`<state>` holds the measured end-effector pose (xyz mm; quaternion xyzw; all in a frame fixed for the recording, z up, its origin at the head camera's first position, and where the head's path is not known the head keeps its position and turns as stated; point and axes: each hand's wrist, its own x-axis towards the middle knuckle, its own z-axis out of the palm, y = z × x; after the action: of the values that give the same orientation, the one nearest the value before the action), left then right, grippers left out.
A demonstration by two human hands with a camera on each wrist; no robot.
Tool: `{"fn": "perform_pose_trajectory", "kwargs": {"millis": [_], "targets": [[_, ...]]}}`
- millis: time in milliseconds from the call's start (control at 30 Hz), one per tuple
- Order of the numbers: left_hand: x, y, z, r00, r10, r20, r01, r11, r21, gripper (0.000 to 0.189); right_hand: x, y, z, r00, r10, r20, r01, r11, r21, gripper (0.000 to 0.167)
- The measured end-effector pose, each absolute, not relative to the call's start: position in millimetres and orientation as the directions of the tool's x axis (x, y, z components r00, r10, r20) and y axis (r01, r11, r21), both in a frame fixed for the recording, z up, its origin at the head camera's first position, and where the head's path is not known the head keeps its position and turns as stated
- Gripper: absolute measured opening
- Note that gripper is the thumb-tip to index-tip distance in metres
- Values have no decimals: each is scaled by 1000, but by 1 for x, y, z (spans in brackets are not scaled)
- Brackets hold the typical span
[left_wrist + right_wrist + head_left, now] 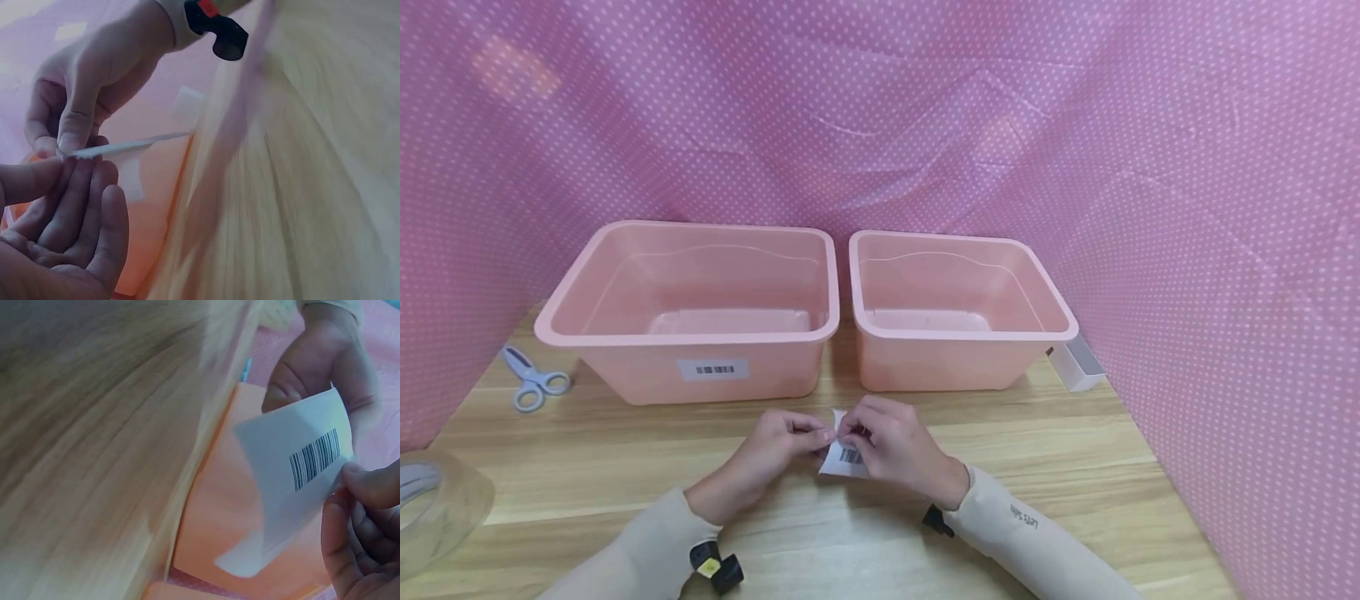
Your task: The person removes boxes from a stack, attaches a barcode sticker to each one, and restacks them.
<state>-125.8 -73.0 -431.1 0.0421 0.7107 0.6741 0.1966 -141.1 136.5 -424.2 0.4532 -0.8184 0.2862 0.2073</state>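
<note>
A white barcode label (842, 463) is held up between my two hands, in front of the gap between the two pink bins. My left hand (775, 446) pinches its edge between thumb and fingers. The right hand (898, 442) pinches the same edge close by, the fingertips of both hands nearly meeting. Seen from the right wrist, the label (281, 434) bends slightly, its printed bars facing that camera, and it covers part of the left hand (319, 362). From the left wrist the label (134, 144) appears edge-on as a thin strip.
The left pink bin (688, 340) carries a barcode sticker (713, 369) on its front. Beside it stands another pink bin (962, 335). Blue-grey scissors (531, 383) and a clear tape roll (463, 508) lie at left; a white box (1075, 367) sits at right.
</note>
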Motion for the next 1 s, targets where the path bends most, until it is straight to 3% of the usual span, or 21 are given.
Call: {"fn": "perform_pose_trajectory", "kwargs": {"millis": [267, 433, 1000], "targets": [[-124, -70, -431, -946, 240, -216, -193, 116, 974, 27, -141, 139, -427, -423, -667, 613, -902, 375, -215, 25], [-124, -73, -434, -950, 213, -227, -205, 120, 971, 26, -139, 140, -427, -395, -689, 607, -916, 342, -208, 20], [-128, -84, -445, -948, 175, -266, -229, 209, 951, 21, -126, 144, -419, -348, -745, 569, -937, 280, -206, 21]]}}
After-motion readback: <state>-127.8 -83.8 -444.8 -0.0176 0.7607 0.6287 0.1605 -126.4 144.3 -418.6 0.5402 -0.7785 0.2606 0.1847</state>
